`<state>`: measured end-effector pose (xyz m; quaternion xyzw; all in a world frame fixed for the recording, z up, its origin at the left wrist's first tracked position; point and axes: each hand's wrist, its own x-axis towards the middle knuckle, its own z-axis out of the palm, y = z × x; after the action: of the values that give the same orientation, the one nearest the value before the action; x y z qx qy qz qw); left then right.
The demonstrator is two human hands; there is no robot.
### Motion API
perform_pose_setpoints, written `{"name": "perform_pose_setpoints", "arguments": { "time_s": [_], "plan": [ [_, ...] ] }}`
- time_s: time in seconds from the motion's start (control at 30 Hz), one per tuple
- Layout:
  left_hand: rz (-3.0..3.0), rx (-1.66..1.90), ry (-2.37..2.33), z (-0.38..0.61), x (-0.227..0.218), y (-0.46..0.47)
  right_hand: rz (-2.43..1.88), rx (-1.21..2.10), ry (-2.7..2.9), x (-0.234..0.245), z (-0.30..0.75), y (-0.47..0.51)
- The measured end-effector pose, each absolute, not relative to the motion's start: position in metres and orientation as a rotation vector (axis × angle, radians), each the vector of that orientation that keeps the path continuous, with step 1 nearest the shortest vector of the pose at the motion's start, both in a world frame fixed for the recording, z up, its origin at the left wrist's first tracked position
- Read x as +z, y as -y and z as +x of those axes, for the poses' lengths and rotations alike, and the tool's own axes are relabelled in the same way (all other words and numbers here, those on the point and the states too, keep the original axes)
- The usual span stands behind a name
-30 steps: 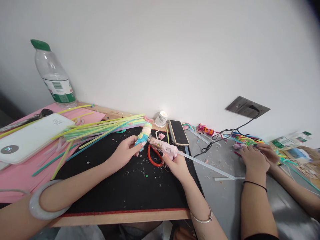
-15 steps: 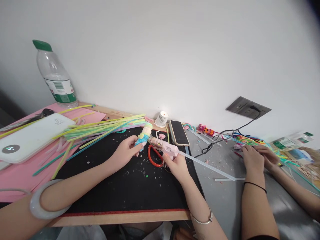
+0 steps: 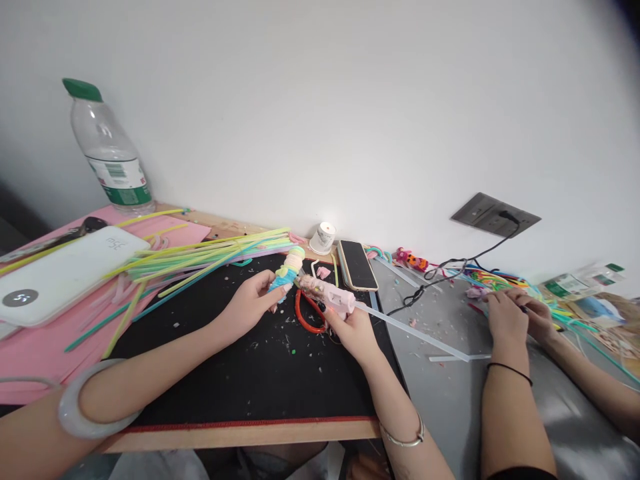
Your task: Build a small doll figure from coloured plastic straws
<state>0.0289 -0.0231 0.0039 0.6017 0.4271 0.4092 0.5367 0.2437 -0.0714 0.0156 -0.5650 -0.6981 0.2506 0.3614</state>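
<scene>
My left hand (image 3: 250, 303) is closed round a small pastel craft piece (image 3: 287, 268) made of coiled blue, yellow and cream strands, held over the black mat (image 3: 260, 373). My right hand (image 3: 353, 330) grips a pink glue gun (image 3: 330, 293) whose nozzle touches the craft piece. A clear glue stick (image 3: 415, 331) juts from the gun's back toward the right. A red loop (image 3: 307, 313) lies on the mat under the gun.
A bundle of pastel straws (image 3: 200, 257) lies left of the craft piece. A plastic bottle (image 3: 107, 150), white device (image 3: 60, 273), lit candle (image 3: 324, 237) and phone (image 3: 357, 265) stand behind. Another person's hands (image 3: 515, 313) work at the right among coloured strands.
My hands, the craft piece and the glue gun have barely moved. The other person's hands at the right have shifted slightly to the right.
</scene>
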Motion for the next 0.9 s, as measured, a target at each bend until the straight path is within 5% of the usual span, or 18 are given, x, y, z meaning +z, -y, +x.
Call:
{"name": "perform_pose_setpoints", "arguments": {
  "time_s": [0.9],
  "plan": [
    [1.399, 0.993, -1.001, 0.0287, 0.0037, 0.0221, -1.470, 0.695, 1.757, 0.0141, 0.2415, 0.0708]
  ]
}}
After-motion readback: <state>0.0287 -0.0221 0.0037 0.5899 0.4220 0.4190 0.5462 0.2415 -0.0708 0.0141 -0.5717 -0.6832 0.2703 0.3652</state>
